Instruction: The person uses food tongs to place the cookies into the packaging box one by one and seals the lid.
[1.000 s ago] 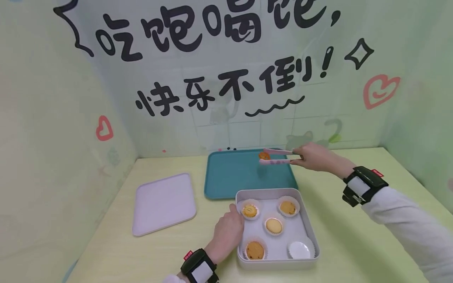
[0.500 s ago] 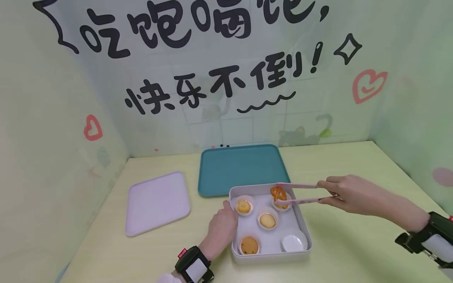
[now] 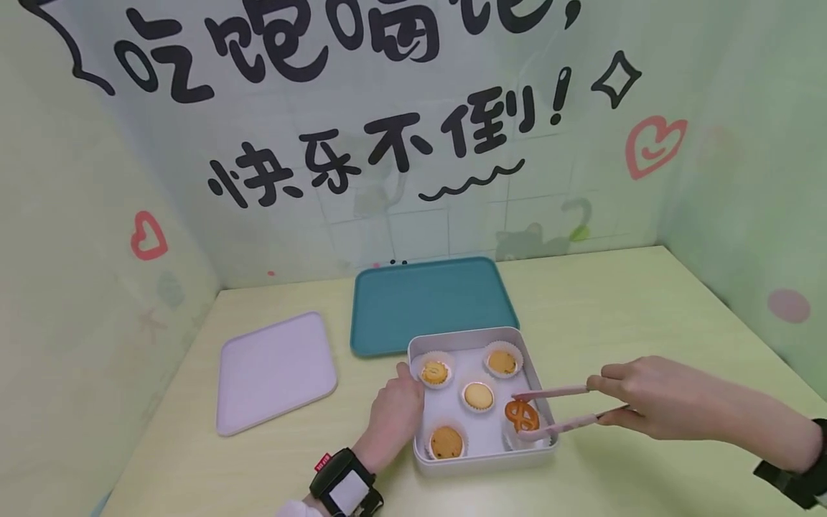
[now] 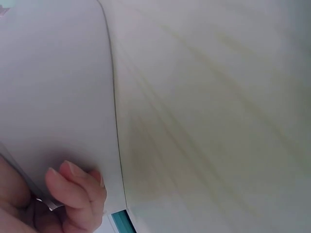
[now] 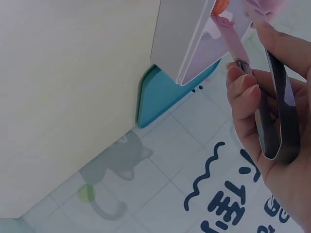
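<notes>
My right hand [image 3: 659, 398] grips tongs with pink tips [image 3: 558, 393] and a metal bend, seen in the right wrist view. Between the tips is an orange-brown pretzel [image 3: 520, 415], over the near right paper cup [image 3: 515, 439] of a pale box [image 3: 484, 465]. At the box's left wall, my left hand [image 3: 395, 408] holds on; the left wrist view has its curled fingers [image 4: 77, 191] against the outer side. Other paper cups in the box hold a yellow cookie [image 3: 435, 372], a round pale cookie [image 3: 479, 396] and speckled brown cookies [image 3: 446, 442].
Behind the box lies a teal tray [image 3: 433, 305], near the back wall. A lilac tray [image 3: 274, 373] lies to the left. Walls with printed lettering and hearts stand at the back and both sides of the table [image 3: 601, 309].
The right hand has brought the pretzel in the tongs from above the teal tray toward me, to the near right cup. The left hand stays at the box. The head view has shifted slightly.
</notes>
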`<state>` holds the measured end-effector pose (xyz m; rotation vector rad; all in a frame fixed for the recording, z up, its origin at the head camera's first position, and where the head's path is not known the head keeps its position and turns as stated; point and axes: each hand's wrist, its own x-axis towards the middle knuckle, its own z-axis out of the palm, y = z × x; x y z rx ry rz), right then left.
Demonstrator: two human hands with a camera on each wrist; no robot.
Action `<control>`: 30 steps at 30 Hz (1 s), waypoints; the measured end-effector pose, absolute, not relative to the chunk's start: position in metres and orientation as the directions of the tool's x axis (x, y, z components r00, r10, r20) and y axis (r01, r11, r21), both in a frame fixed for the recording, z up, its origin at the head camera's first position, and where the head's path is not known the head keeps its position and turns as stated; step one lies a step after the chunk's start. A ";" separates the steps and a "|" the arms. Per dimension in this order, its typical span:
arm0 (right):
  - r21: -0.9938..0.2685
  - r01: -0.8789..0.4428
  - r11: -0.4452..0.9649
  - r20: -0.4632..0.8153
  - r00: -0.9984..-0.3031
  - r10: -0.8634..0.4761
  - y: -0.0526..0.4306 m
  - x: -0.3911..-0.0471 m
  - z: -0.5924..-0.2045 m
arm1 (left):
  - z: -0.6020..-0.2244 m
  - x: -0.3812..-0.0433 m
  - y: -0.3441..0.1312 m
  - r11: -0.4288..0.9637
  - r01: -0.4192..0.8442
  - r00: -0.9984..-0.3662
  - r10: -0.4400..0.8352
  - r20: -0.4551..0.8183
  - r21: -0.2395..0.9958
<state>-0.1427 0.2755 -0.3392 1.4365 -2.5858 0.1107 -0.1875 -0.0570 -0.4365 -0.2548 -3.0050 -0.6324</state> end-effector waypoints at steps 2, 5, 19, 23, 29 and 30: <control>0.024 -0.841 0.541 0.148 -0.532 -0.834 0.271 -0.141 -0.335 | -0.436 -0.188 -0.057 0.899 0.171 -0.985 0.149 0.087 0.402; 0.033 -0.818 0.574 0.060 -0.571 -0.818 0.262 -0.142 -0.327 | -0.435 -0.190 -0.056 0.895 0.172 -0.985 0.147 0.092 0.411; 0.017 -0.720 0.694 -0.098 -0.692 -0.715 0.243 -0.145 -0.300 | -0.432 -0.188 -0.053 0.882 0.157 -0.987 0.132 0.088 0.445; 0.002 -0.688 0.725 0.009 -0.725 -0.688 0.251 -0.151 -0.289 | -0.433 -0.187 -0.054 0.883 0.154 -0.988 0.129 0.087 0.443; -0.012 -0.592 0.806 0.187 -0.793 -0.580 0.264 -0.179 -0.289 | -0.433 -0.184 -0.055 0.878 0.162 -0.987 0.141 0.081 0.450; -0.025 -0.568 0.823 0.194 -0.810 -0.553 0.266 -0.184 -0.291 | -0.433 -0.184 -0.055 0.878 0.163 -0.987 0.143 0.078 0.451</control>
